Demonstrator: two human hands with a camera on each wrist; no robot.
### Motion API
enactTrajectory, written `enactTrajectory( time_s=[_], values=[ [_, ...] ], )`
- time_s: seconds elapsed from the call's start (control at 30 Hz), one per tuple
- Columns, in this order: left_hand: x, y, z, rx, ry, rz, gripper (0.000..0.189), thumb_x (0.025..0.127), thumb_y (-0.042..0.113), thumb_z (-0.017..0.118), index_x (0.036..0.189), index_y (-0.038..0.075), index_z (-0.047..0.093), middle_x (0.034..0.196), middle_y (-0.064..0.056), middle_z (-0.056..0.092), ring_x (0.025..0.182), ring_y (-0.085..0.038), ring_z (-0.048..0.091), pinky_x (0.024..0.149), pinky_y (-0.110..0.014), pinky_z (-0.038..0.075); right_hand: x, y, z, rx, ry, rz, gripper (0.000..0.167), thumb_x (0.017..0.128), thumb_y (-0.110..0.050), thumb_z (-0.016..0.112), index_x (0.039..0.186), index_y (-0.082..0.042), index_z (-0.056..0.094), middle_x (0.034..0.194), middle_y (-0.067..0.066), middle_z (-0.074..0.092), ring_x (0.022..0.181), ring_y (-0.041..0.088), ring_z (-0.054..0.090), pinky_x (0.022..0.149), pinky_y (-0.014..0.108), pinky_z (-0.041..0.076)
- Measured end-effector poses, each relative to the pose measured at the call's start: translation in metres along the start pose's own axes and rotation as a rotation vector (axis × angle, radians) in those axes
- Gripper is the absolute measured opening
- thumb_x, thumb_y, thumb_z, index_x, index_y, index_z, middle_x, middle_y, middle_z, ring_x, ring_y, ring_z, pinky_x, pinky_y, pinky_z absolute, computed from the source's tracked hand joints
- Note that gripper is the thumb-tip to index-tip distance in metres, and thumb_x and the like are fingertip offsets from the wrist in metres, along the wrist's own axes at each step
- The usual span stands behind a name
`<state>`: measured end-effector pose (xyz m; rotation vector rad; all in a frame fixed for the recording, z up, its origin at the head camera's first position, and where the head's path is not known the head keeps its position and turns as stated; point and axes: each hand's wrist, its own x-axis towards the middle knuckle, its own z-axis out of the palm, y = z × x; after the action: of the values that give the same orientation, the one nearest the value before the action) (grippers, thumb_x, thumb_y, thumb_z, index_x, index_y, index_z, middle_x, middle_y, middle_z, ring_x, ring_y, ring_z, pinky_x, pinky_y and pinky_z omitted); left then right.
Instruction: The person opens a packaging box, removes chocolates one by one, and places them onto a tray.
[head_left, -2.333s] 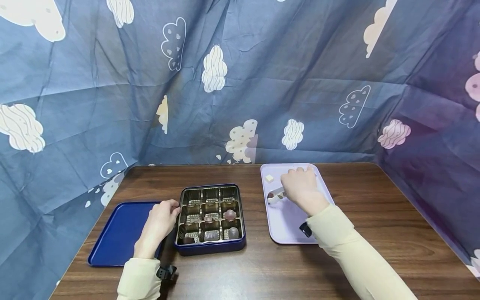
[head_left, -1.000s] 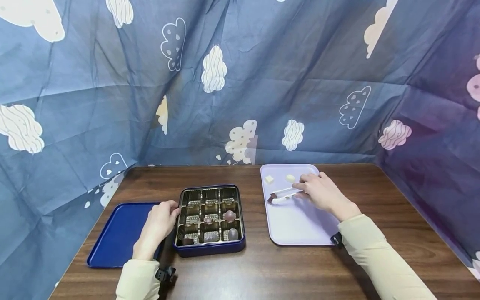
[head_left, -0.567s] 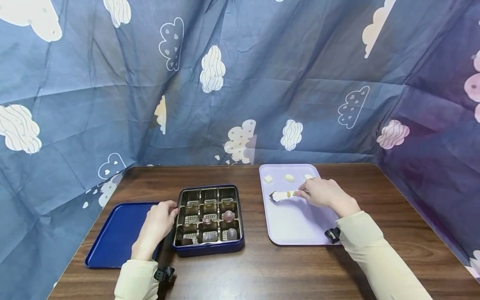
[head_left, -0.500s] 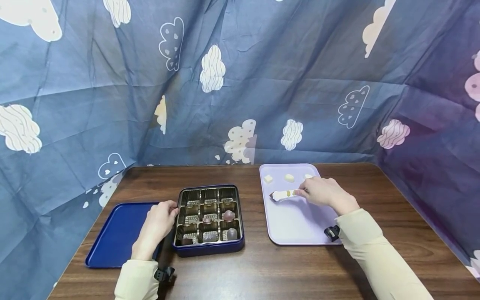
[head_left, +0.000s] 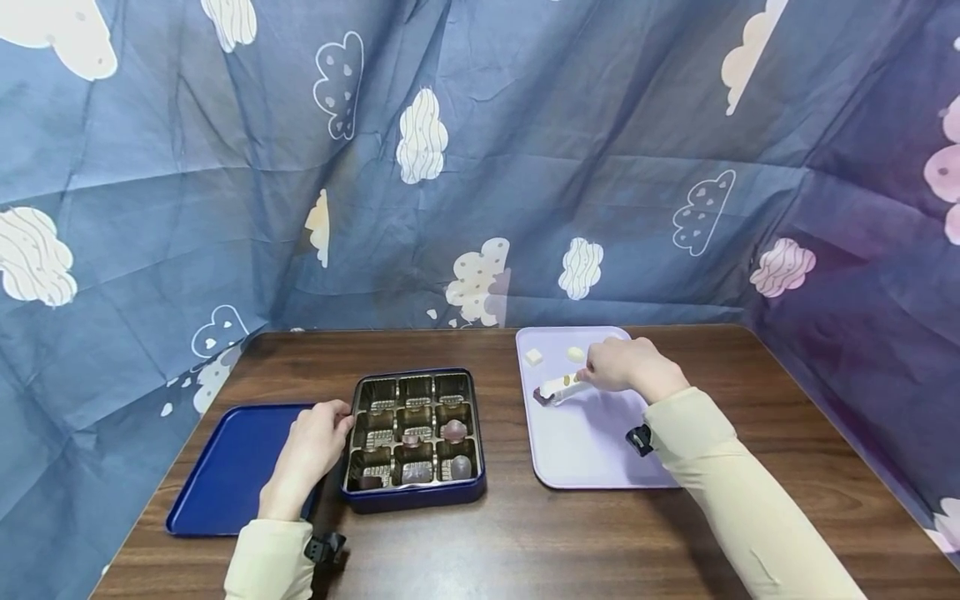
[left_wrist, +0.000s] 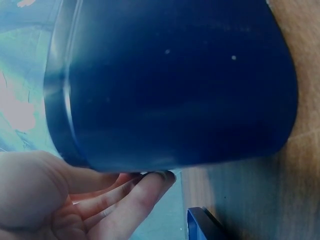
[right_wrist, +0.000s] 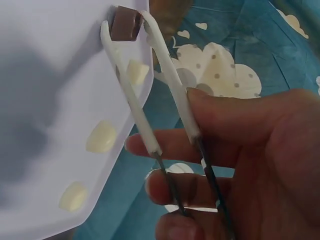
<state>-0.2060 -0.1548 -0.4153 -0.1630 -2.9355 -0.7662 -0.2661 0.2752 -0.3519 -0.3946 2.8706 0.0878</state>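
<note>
My right hand (head_left: 621, 367) grips a pair of tongs (right_wrist: 170, 75) with white arms, held over the lilac tray (head_left: 592, 458). Between the tong tips is a square brown chocolate (right_wrist: 125, 23), at the tray's left side in the head view. White chocolates (right_wrist: 102, 136) lie along the tray's far edge; one is hidden behind my hand in the head view. My left hand (head_left: 315, 442) rests its fingertips against the left side of a blue tin (head_left: 420, 498). A gold insert with compartments fills the tin; several brown and pinkish chocolates (head_left: 454, 430) sit in its middle and front rows.
A blue tin lid (head_left: 232, 475) lies at the left, partly behind my left forearm. Brown wooden table (head_left: 495, 550) runs between the tin and the tray. A blue cloud-patterned curtain (head_left: 480, 167) hangs behind the table and down both sides.
My right hand pulled back to the right, the tongs spreading, then shifted left again, bringing the tips around the brown chocolate. My left hand stays at the tin.
</note>
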Motion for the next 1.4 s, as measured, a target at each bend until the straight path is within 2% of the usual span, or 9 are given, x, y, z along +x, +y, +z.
enactTrajectory(
  time_s=[0.1,0.23,0.43,0.53,0.7,0.9,1.1,1.27,1.4],
  values=[
    [0.000,-0.001,0.001,-0.003,-0.009,-0.009,0.019,0.096,0.007,0.060,0.107,-0.006,0.068,0.092,-0.016,0.071,0.085,-0.035,0.067,0.075,-0.053,0.051,0.000,-0.003,-0.002,-0.003,-0.008,0.013,0.026,0.096,-0.040,0.058,0.095,-0.019,0.073,0.077,0.000,0.057,0.076,0.019,0.054,0.069,0.054,0.044],
    [0.000,-0.002,0.001,-0.001,-0.010,-0.003,0.018,0.096,0.007,0.061,0.107,-0.006,0.068,0.092,-0.016,0.071,0.084,-0.036,0.067,0.074,-0.053,0.051,-0.008,-0.004,-0.004,-0.010,0.017,0.047,0.028,0.096,-0.041,0.057,0.088,-0.018,0.071,0.079,0.003,0.058,0.078,0.023,0.057,0.068,0.054,0.044],
    [0.002,-0.002,0.000,0.002,0.006,0.002,0.019,0.095,0.006,0.061,0.107,-0.006,0.068,0.093,-0.017,0.071,0.087,-0.038,0.067,0.077,-0.055,0.050,-0.019,-0.006,-0.007,0.000,0.169,0.047,0.030,0.094,-0.042,0.061,0.078,-0.017,0.065,0.079,0.004,0.057,0.079,0.025,0.059,0.065,0.053,0.045],
    [0.002,-0.002,0.000,0.004,0.005,-0.004,0.019,0.096,0.007,0.060,0.107,-0.006,0.068,0.094,-0.017,0.071,0.089,-0.039,0.067,0.078,-0.055,0.050,-0.021,-0.011,-0.006,0.001,0.298,-0.014,0.025,0.093,-0.040,0.065,0.083,-0.018,0.068,0.079,0.003,0.057,0.077,0.025,0.059,0.065,0.051,0.044],
    [0.002,-0.002,0.000,0.000,0.001,-0.002,0.019,0.095,0.006,0.061,0.107,-0.006,0.068,0.094,-0.017,0.071,0.089,-0.039,0.067,0.079,-0.056,0.049,-0.017,-0.032,-0.003,-0.035,0.515,-0.153,0.033,0.090,-0.042,0.070,0.109,-0.016,0.072,0.084,0.005,0.057,0.076,0.026,0.057,0.064,0.047,0.042],
    [0.003,0.000,-0.001,-0.001,-0.006,-0.014,0.021,0.096,0.007,0.060,0.110,-0.007,0.067,0.096,-0.018,0.071,0.090,-0.039,0.067,0.078,-0.056,0.050,-0.009,-0.067,0.002,-0.112,0.699,-0.347,0.029,0.088,-0.040,0.072,0.107,-0.019,0.069,0.087,0.003,0.056,0.075,0.022,0.052,0.064,0.041,0.039],
    [0.002,-0.001,-0.001,-0.007,-0.008,-0.029,0.020,0.096,0.007,0.060,0.110,-0.005,0.068,0.096,-0.017,0.071,0.089,-0.037,0.067,0.078,-0.054,0.050,0.000,-0.099,0.008,-0.132,0.736,-0.456,0.025,0.087,-0.035,0.074,0.106,-0.020,0.068,0.087,0.001,0.053,0.080,0.022,0.053,0.070,0.042,0.041],
    [0.002,0.000,-0.001,-0.015,-0.010,-0.032,0.020,0.097,0.008,0.060,0.110,-0.005,0.068,0.098,-0.018,0.071,0.089,-0.037,0.067,0.077,-0.053,0.051,0.006,-0.123,0.007,-0.191,0.707,-0.478,0.026,0.088,-0.038,0.072,0.109,-0.023,0.069,0.089,0.001,0.054,0.082,0.022,0.052,0.074,0.040,0.041],
    [0.002,0.001,0.000,-0.013,-0.014,-0.029,0.020,0.097,0.007,0.060,0.110,-0.005,0.068,0.098,-0.018,0.070,0.089,-0.037,0.067,0.076,-0.053,0.051,0.006,-0.139,0.005,-0.250,0.690,-0.502,0.027,0.088,-0.041,0.071,0.108,-0.024,0.070,0.090,0.000,0.055,0.082,0.021,0.052,0.070,0.037,0.039]
  ],
)
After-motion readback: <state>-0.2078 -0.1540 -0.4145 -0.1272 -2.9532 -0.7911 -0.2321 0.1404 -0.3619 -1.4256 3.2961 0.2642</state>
